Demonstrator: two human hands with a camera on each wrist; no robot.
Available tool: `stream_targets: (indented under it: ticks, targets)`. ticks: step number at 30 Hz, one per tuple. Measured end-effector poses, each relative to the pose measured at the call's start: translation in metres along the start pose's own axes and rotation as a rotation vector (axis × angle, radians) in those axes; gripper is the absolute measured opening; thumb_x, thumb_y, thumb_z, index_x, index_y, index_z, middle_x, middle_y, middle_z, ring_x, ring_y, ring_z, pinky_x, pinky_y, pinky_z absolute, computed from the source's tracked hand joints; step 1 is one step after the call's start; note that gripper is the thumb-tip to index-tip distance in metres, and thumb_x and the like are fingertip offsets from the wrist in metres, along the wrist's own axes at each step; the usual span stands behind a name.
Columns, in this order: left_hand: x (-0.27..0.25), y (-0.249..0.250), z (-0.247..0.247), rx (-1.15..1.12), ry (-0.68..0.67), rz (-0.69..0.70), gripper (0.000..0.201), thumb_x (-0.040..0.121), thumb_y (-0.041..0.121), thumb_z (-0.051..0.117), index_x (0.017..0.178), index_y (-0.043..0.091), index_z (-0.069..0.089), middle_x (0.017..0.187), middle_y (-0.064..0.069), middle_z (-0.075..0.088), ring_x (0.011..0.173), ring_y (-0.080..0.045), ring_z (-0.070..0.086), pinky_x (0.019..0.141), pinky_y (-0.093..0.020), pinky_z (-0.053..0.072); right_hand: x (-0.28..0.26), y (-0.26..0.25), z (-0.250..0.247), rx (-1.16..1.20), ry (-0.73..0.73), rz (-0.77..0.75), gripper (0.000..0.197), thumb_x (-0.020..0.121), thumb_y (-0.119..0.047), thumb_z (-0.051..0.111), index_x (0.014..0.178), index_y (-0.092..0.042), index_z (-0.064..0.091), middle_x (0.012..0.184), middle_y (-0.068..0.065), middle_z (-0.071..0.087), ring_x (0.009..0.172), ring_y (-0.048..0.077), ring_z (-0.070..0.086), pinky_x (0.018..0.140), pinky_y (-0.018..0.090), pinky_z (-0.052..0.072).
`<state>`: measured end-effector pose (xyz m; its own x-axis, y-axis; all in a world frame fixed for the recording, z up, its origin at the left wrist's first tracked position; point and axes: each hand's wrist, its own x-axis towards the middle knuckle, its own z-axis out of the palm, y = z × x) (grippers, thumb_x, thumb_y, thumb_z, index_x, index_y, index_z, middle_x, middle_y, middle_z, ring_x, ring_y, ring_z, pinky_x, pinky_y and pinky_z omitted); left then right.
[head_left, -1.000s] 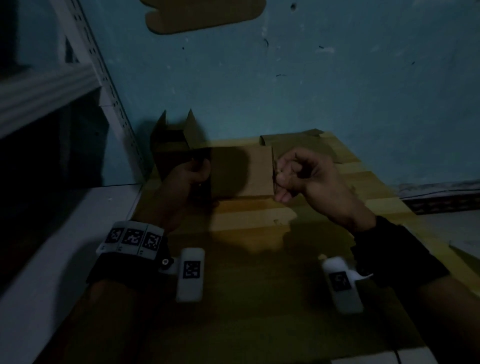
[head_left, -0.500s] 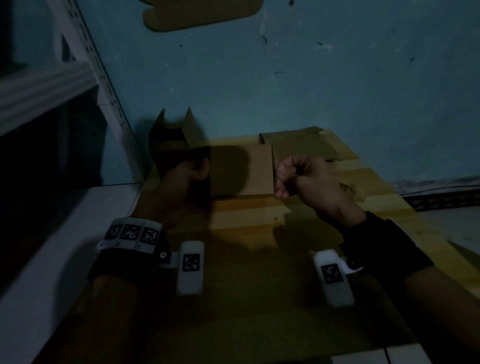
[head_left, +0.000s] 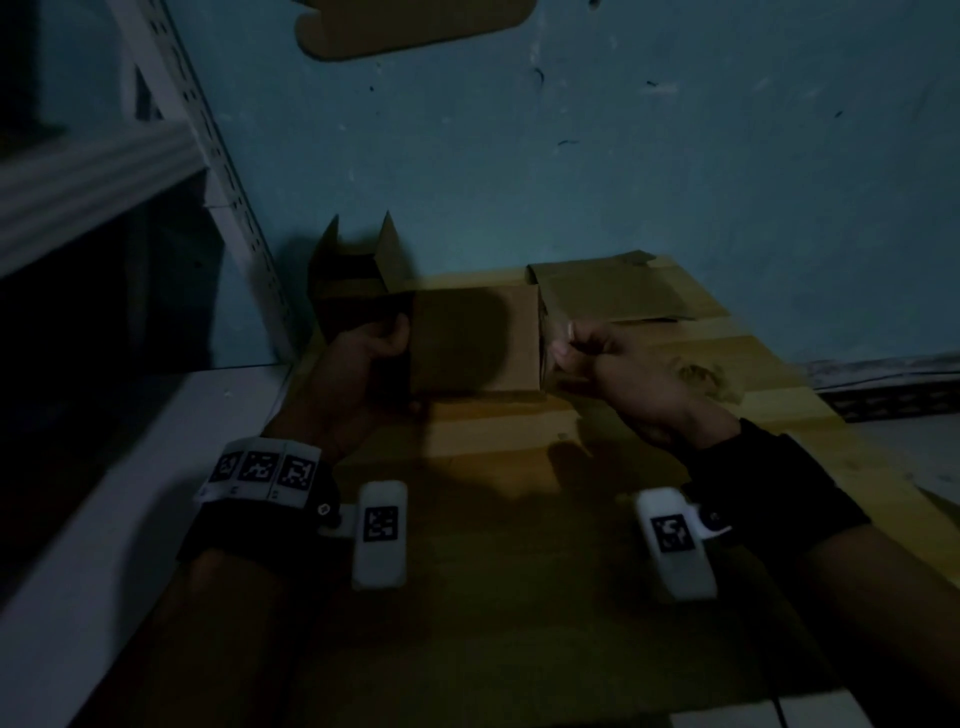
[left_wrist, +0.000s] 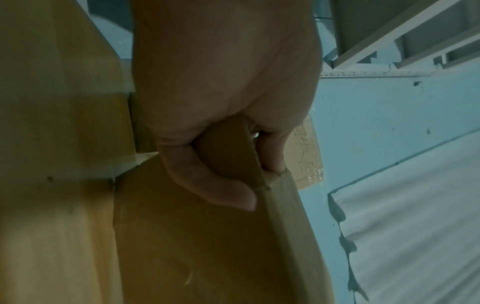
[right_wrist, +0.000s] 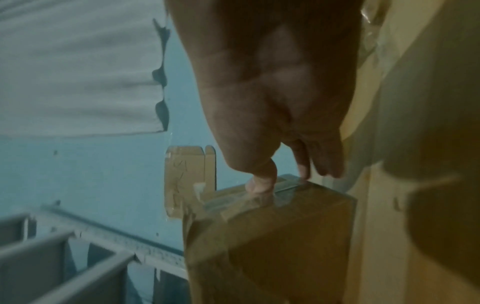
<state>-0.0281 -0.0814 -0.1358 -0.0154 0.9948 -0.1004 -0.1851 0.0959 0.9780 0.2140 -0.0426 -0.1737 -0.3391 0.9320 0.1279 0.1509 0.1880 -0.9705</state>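
Where the box is: the small cardboard box (head_left: 475, 338) sits between your two hands, over the far part of the wooden worktop (head_left: 493, 519); I cannot tell whether it rests on the worktop or hangs just above it.
Box look: plain brown card, oblong, its broad face turned towards you and half in shadow; clear tape (right_wrist: 233, 201) shines across the folded flaps at its right end.
Left hand: your left hand (head_left: 363, 358) grips the box's left end, thumb on the near face and fingers curled round the edge.
Right hand: your right hand (head_left: 613, 364) is curled, its thumb tip and fingertips pinching at the taped end.
Behind: an open carton (head_left: 358, 275) with raised flaps stands to the left, against the blue wall (head_left: 571, 156); a flat cardboard sheet (head_left: 613, 293) lies to the right.
Light: dim.
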Motion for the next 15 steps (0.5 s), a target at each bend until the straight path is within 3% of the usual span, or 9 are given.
stream_targets:
  ticks: [2,4,6,9,12,13,15]
  targets:
    - [0.0,-0.0007,-0.0012,-0.029,-0.012,-0.002,0.03,0.104,0.025,0.039,0.122,0.008,0.057,0.122,-0.014,0.062,0.097,-0.03,0.063,0.051,-0.027,0.056,-0.0024,-0.0041,-0.0008,0.053,-0.034,0.033,0.035,0.105,-0.011,0.048,0.075,-0.023,0.059,0.085,0.01,0.054,0.084,0.023,0.051,0.086,0.043,0.045]
    - [-0.0009,-0.0005,-0.0031,-0.067,-0.021,-0.013,0.034,0.105,0.024,0.036,0.127,0.008,0.055,0.118,-0.014,0.063,0.094,-0.03,0.063,0.047,-0.025,0.054,-0.0042,-0.0075,-0.0017,0.069,-0.024,0.03,0.031,0.105,-0.01,0.048,0.077,-0.02,0.059,0.086,0.01,0.057,0.083,0.022,0.054,0.083,0.041,0.048]
    - [0.0004,-0.0017,-0.006,-0.11,-0.024,-0.005,0.038,0.104,0.023,0.036,0.134,0.006,0.052,0.125,-0.015,0.061,0.105,-0.034,0.062,0.051,-0.026,0.055,-0.0051,-0.0098,-0.0014,0.063,0.03,0.002,0.029,0.103,-0.009,0.049,0.078,-0.017,0.06,0.089,0.012,0.059,0.085,0.024,0.056,0.081,0.041,0.05]
    - [-0.0007,-0.0025,-0.0085,-0.163,-0.046,0.035,0.047,0.093,0.024,0.046,0.137,0.007,0.052,0.132,-0.013,0.061,0.116,-0.033,0.061,0.072,-0.036,0.061,-0.005,-0.0085,-0.0013,0.046,0.126,-0.019,0.029,0.104,-0.009,0.05,0.078,-0.014,0.061,0.079,-0.001,0.066,0.081,0.02,0.062,0.081,0.043,0.056]
    - [-0.0001,-0.004,-0.0081,-0.13,-0.035,0.038,0.039,0.092,0.027,0.049,0.128,0.013,0.059,0.129,-0.011,0.064,0.115,-0.032,0.063,0.092,-0.05,0.053,-0.0043,-0.0068,-0.0019,0.044,0.189,-0.036,0.031,0.104,-0.01,0.05,0.076,-0.015,0.061,0.069,-0.011,0.067,0.07,0.007,0.065,0.07,0.031,0.058]
    - [0.0007,-0.0045,-0.0079,-0.106,-0.021,0.032,0.034,0.097,0.027,0.047,0.125,0.014,0.061,0.128,-0.011,0.065,0.115,-0.032,0.063,0.093,-0.05,0.052,-0.0034,-0.0063,-0.0025,0.052,0.214,-0.049,0.03,0.104,-0.01,0.05,0.077,-0.014,0.062,0.069,-0.011,0.067,0.069,0.006,0.065,0.067,0.028,0.057]
    - [0.002,-0.0048,-0.0073,-0.045,-0.007,0.005,0.031,0.102,0.028,0.042,0.122,0.014,0.061,0.126,-0.011,0.065,0.111,-0.031,0.064,0.083,-0.042,0.058,-0.0011,-0.0053,-0.0052,0.063,0.261,-0.07,0.027,0.103,-0.01,0.053,0.078,-0.01,0.064,0.072,-0.008,0.069,0.073,0.008,0.067,0.07,0.03,0.057]
